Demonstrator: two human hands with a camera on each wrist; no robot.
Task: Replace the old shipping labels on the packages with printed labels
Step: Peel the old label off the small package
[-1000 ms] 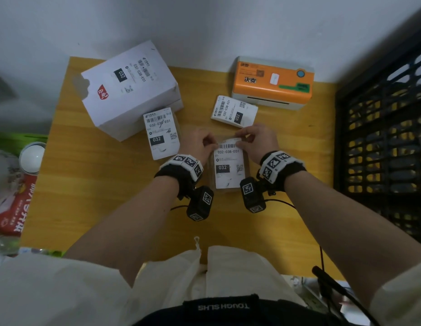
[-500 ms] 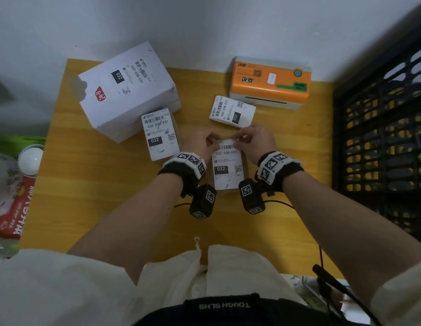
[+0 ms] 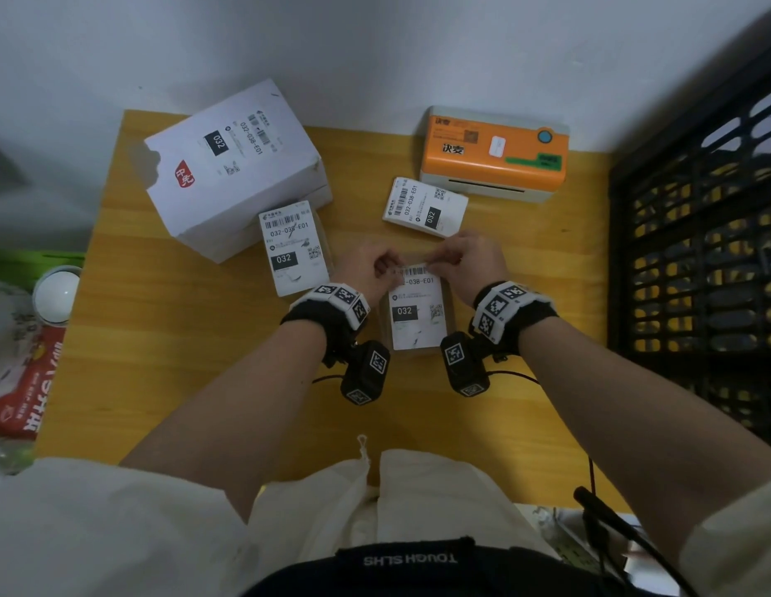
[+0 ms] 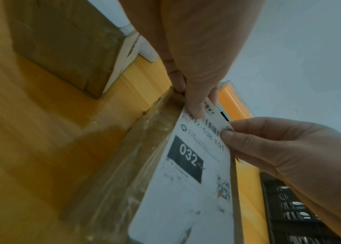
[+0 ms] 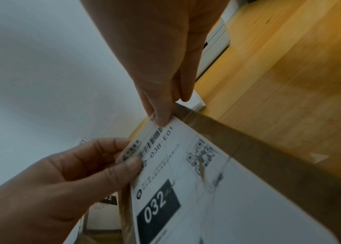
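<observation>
Right now both sets of fingers are pinched on the far edge of the old label that covers the top of a small brown package: the left hand nips the far-left corner between thumb and forefinger, and the right hand nips the far-right corner the same way. In the wrist views that far edge looks lifted a little off the cardboard, while the part with the dark 032 block and the QR code lies flat and stuck. The package sits on the yellow bench just in front of the person, between the two wrists. My reading is that the peel-off step has only just begun on this package. The next move calls for a slow, even pull toward the body with both corners kept level, so the paper comes away whole; the creases across it suggest it may tear. A stack of printed labels waits just beyond the hands, in front of the orange label printer. To the left stand a second small labelled package and a larger white box, both labelled
</observation>
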